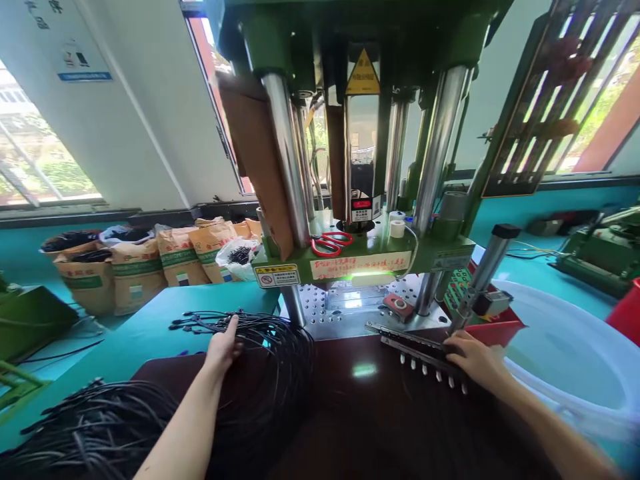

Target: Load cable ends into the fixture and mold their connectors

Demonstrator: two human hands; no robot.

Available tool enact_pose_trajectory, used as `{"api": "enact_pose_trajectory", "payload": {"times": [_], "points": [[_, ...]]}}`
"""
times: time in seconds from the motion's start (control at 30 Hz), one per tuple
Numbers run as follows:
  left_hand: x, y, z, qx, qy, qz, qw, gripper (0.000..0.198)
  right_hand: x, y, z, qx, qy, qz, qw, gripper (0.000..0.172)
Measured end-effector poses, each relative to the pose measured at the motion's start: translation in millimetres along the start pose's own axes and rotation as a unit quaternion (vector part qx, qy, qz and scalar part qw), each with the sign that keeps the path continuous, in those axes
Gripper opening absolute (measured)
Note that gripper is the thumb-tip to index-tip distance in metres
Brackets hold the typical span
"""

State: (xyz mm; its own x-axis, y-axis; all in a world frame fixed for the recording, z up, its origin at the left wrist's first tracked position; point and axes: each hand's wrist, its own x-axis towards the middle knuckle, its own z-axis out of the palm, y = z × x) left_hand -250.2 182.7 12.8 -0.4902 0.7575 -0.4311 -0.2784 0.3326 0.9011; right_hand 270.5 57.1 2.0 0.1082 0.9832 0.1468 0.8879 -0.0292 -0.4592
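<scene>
My left hand (223, 345) is closed at the near side of a bundle of black cables (275, 333), its thumb lying over them; the curled fingers are partly hidden. To the right, my right hand (465, 351) grips the right end of a long dark metal bar (420, 345) with a row of light pegs along its near edge. The bar lies slanted over the dark tabletop, its left end at the metal plate of the press. A second pile of black cables (95, 427) sits at the lower left.
A green press (435, 257) with steel columns stands ahead. Red-handled scissors (331, 244) and a white roll (397, 229) rest on its ledge. A red block (399, 307) lies on the perforated plate. At right is a large translucent tub (575, 353); paper sacks (130, 273) stand left.
</scene>
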Motion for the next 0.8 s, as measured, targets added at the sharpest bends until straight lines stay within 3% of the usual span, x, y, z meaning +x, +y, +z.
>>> {"api": "enact_pose_trajectory", "payload": {"times": [0.13, 0.2, 0.27, 0.33, 0.37, 0.43, 0.5, 0.53, 0.6, 0.67, 0.73, 0.8], "points": [[-6, 15, -9.3, 0.215, -0.112, -0.073, 0.967, 0.056, -18, -10, -21, -0.116, -0.064, -0.035, 0.991, 0.032], [-30, 22, -4.7, 0.277, -0.159, -0.019, 0.947, 0.049, -30, -13, -31, -0.124, -0.132, -0.073, 0.981, 0.036], [-72, 21, 7.2, 0.264, -0.227, 0.116, 0.93, 0.036, -40, -16, -36, -0.136, -0.18, -0.089, 0.97, 0.049], [-124, 8, 24.5, 0.243, -0.309, 0.221, 0.893, 0.034, -44, -22, -37, -0.167, -0.186, -0.078, 0.965, 0.059], [-151, -3, 34.4, 0.276, -0.363, 0.24, 0.857, 0.032, -43, -26, -37, -0.18, -0.183, -0.073, 0.964, 0.058], [-197, -32, 55.1, 0.344, -0.469, 0.268, 0.768, 0.024, -36, -36, -37, -0.194, -0.174, -0.066, 0.963, 0.052], [-227, -65, 75.8, 0.345, -0.537, 0.24, 0.731, 0.022, -22, -47, -38, -0.201, -0.152, -0.054, 0.966, 0.044], [-236, -81, 85.8, 0.321, -0.568, 0.194, 0.733, 0.029, -13, -53, -39, -0.201, -0.137, -0.047, 0.969, 0.041], [-244, -106, 104.3, 0.243, -0.581, 0.108, 0.769, 0.033, 6, -63, -40, -0.192, -0.112, -0.042, 0.974, 0.035], [-244, -121, 120.1, 0.165, -0.543, 0.027, 0.823, 0.028, 26, -72, -39, -0.172, -0.092, -0.052, 0.979, 0.031], [-242, -127, 133.5, 0.086, -0.485, -0.088, 0.866, 0.036, 47, -79, -35, -0.14, -0.079, -0.069, 0.985, 0.03], [-241, -128, 146.7, 0.005, -0.432, -0.21, 0.877, 0.041, 71, -85, -27, -0.097, -0.076, -0.08, 0.989, 0.028]]}}
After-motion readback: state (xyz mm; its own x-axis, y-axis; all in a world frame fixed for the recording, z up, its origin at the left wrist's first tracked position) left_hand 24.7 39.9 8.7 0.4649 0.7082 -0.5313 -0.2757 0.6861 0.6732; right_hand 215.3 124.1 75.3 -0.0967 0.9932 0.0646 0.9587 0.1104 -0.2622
